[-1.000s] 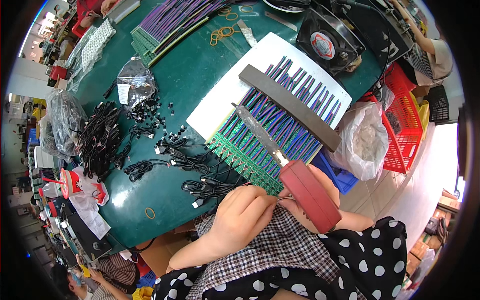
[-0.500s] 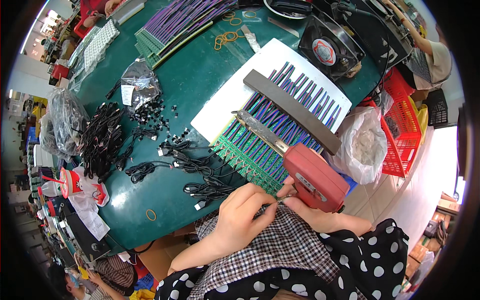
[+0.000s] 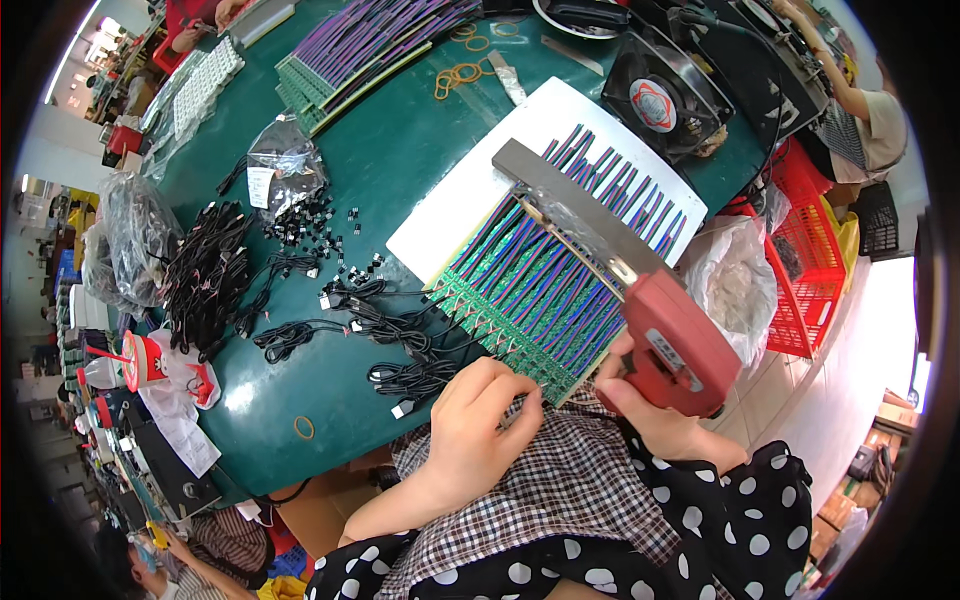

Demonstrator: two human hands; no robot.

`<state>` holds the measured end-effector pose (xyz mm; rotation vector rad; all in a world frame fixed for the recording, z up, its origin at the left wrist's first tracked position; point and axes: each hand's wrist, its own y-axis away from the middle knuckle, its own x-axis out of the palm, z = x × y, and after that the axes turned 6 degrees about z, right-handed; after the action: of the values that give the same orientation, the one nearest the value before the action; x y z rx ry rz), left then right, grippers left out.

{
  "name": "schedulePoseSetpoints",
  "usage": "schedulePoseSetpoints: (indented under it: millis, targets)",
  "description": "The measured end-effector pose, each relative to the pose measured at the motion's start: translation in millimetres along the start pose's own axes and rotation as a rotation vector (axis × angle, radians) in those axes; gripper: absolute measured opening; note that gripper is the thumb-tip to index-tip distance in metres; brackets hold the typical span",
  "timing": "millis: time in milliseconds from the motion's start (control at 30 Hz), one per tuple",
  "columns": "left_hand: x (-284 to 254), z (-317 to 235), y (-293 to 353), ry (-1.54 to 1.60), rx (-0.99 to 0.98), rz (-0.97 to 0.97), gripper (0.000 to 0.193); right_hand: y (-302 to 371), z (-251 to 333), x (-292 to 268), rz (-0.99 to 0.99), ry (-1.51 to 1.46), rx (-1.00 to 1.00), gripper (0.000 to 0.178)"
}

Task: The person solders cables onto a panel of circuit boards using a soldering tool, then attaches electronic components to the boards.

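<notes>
My right hand (image 3: 655, 415) is wrapped round the handle of a red soldering gun (image 3: 682, 345). Its long metal tip points up and left, over the coloured wires near a dark grey bar (image 3: 600, 225). That bar presses across rows of blue, purple and black wires on a green circuit board panel (image 3: 470, 310), which rests on a white board (image 3: 425, 235). At the panel's near corner is my left hand (image 3: 478, 420), fingers curled and thumb against the forefinger; what they pinch, if anything, is hidden. Black USB cables (image 3: 415, 375) run up to the panel's left edge.
Left on the green table (image 3: 350, 430) lie a bundle of black cables (image 3: 205, 280), small black connectors (image 3: 300, 225) and a red-and-white cup (image 3: 143, 362). A second wired panel stack (image 3: 350, 60) and rubber bands (image 3: 458, 78) lie behind; a fan (image 3: 665, 95) and red crate (image 3: 805, 270) stand right.
My right hand has moved right, away from my left hand, carrying the soldering gun. The tip has swung toward the grey bar, uncovering more wires. My left hand has shifted slightly left.
</notes>
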<state>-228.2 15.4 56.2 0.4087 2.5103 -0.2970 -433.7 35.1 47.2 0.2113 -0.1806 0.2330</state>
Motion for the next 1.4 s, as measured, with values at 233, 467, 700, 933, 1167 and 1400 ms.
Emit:
schedulePoseSetpoints:
  millis: [233, 467, 700, 933, 1167, 1400]
  targets:
    - [8.2, 1.8, -3.9, -0.080, -0.150, -0.012, 0.012, 56.3, -8.7, -46.4, -0.010, 0.084, 0.125, 0.057]
    - [15.1, 6.1, -12.3, -0.278, -0.179, -0.042, 0.013, 69.1, 14.2, -47.3, -0.008, 0.034, 0.265, 0.040]
    - [17.7, 4.3, -12.4, -0.349, -0.223, -0.052, 0.013, 73.2, -30.1, -61.9, 0.087, 0.160, 0.049, 0.060]
    - [15.3, 5.3, -15.1, -0.315, -0.204, -0.028, 0.014, 65.0, -20.7, -60.4, 0.179, 0.386, -0.108, 0.064]
    - [16.8, 7.2, -13.9, -0.320, -0.192, -0.041, 0.014, 62.1, -19.0, -51.2, 0.097, 0.377, -0.025, 0.039]
    - [15.6, 5.6, -15.1, -0.342, -0.178, -0.047, 0.014, 77.4, -24.1, -60.2, 0.090, 0.257, 0.111, 0.068]
